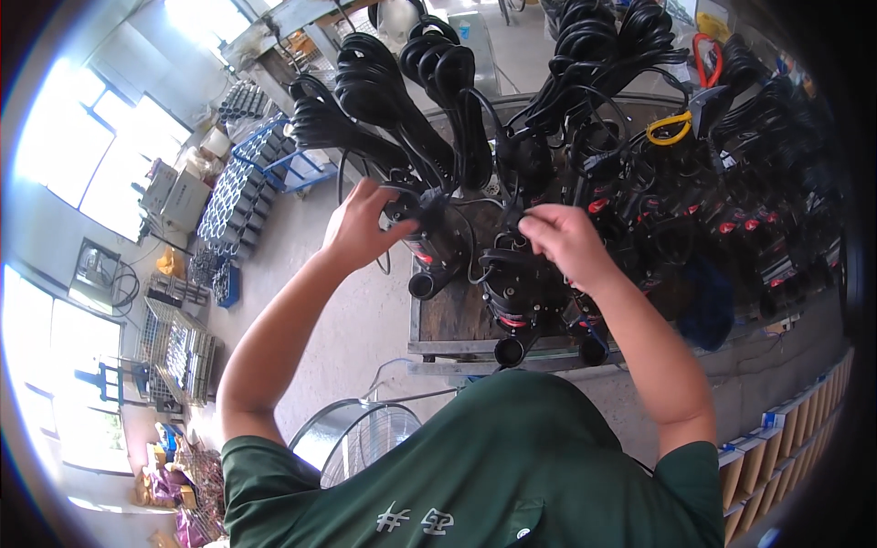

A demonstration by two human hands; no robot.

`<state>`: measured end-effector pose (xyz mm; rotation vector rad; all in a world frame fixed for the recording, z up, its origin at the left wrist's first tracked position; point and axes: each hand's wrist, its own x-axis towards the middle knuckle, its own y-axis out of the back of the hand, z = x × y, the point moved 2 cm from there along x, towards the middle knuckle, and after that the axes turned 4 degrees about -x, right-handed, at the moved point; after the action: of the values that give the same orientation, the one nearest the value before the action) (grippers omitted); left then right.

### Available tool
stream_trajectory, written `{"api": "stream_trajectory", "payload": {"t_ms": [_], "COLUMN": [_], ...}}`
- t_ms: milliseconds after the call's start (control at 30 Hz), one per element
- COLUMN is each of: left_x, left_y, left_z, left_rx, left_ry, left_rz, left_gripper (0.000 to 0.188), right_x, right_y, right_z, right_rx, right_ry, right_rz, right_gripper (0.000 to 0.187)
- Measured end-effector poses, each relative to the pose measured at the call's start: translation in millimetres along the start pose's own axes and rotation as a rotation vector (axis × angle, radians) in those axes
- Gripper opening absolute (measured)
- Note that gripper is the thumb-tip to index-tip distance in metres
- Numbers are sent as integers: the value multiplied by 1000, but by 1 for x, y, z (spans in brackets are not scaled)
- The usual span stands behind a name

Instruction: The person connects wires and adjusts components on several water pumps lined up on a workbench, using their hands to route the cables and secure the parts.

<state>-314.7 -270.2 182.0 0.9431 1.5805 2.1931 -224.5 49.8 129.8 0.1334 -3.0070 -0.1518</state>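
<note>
Though apart, hands (359, 228) (574, 245) (at pumps (519, 294)).

The left hand (361, 228) parts its fingers (384, 194) while the right hand (566, 242) pinches.

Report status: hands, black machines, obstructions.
Left hand spread, at leftmost machine. Right hand at neighbouring machine, hold unclear. Black cable coils crowd behind.
</note>
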Motion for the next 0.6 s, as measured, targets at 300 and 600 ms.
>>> {"api": "stream_trajectory", "payload": {"t_ms": [300, 600], "left_x": [53, 47], "left_y": [-29, -27], "left_z": [81, 100], "left_rx": [-1122, -1703], "left_ry": [449, 400], "left_rz": [-93, -175], "left_gripper": [25, 16], "right_x": [4, 6], "right_y": [22, 19], "right_z": [7, 0], "right_rx": [336, 255], "right_ry": [-130, -43], "right_rz": [-57, -92], "right_gripper": [16, 19]}}
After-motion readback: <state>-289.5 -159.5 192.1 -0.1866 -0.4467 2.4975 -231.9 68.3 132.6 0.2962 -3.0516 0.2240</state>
